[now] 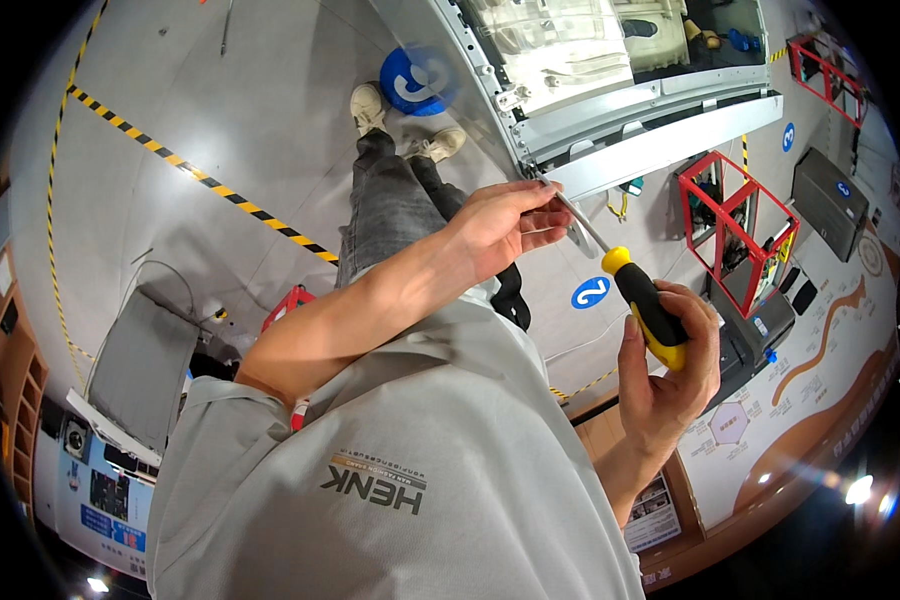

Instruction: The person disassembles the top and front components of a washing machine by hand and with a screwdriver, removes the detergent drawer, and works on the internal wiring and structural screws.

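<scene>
My right hand (665,395) is wrapped round the yellow and black handle of a screwdriver (650,312). Its metal shaft slants up and left toward the lower corner of a grey metal appliance cabinet (660,140). At that corner my left hand (495,230) has thumb and forefinger pinched together close to the screwdriver's tip, the other fingers curled. What the pinch holds is too small to make out. A narrow light-grey piece (582,240) shows below the left fingers, beside the shaft; whether the hand holds it I cannot tell. Inside the cabinet lies a whitish plastic body (555,50).
Right of the cabinet stands a red-framed tool carrier (735,225) with tools in it; pliers with yellow handles (620,207) lie on the floor nearby. A dark case (830,205) stands farther right. Yellow-black tape (205,178) crosses the floor at left. A grey panel (150,365) stands lower left.
</scene>
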The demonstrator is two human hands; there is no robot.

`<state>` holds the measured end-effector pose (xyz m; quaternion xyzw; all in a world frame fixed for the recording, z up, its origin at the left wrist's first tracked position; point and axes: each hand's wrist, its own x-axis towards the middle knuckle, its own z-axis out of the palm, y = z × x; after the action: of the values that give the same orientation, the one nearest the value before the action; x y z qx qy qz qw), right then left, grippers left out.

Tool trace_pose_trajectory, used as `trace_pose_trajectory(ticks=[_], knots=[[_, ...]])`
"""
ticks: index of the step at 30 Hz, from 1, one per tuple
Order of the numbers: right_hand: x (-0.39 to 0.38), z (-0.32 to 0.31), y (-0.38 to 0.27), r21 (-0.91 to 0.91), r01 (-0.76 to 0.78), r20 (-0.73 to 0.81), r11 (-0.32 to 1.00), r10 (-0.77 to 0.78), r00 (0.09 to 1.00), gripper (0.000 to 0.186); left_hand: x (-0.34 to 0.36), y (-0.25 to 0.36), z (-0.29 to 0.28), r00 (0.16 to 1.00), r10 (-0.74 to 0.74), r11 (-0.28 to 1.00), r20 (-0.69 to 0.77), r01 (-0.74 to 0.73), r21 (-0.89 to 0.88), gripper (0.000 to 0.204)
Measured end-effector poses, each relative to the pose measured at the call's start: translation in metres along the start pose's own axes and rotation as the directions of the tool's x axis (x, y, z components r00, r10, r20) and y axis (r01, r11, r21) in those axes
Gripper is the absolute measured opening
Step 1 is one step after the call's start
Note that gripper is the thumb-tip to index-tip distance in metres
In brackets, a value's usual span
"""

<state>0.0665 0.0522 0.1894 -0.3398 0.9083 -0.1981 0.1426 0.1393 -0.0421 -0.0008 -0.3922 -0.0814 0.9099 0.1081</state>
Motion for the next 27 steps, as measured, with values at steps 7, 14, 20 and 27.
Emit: trace_pose_trajectory(ticks=[7,14,20,27], knots=[[0.004,0.000,-0.003,-0.038,-0.012,0.005,0.999,0.012,1.000,0.033,-0.001,0.001,0.002,0.999,-0.006,1.000,-0.037,0.007,0.018,0.019],[0.015,-0.010,-0.016,-0.330,-0.160,0.072,0.930,0.194,0.978,0.029,-0.016,-0.008,0.010,0.967,0.242,0.862,-0.083,-0.174,0.476,0.022],[0.011,-0.008,-0.012,-0.225,-0.033,-0.002,0.974,0.034,0.999,0.028,-0.049,-0.028,0.039,0.320,0.626,-0.440,0.711,-0.608,0.661,0.039],[0.006,-0.016,-0.016,-0.339,-0.044,0.032,0.940,0.058,0.998,0.031,-0.027,-0.032,0.042,0.330,0.473,-0.519,0.817,-0.644,0.561,0.047]])
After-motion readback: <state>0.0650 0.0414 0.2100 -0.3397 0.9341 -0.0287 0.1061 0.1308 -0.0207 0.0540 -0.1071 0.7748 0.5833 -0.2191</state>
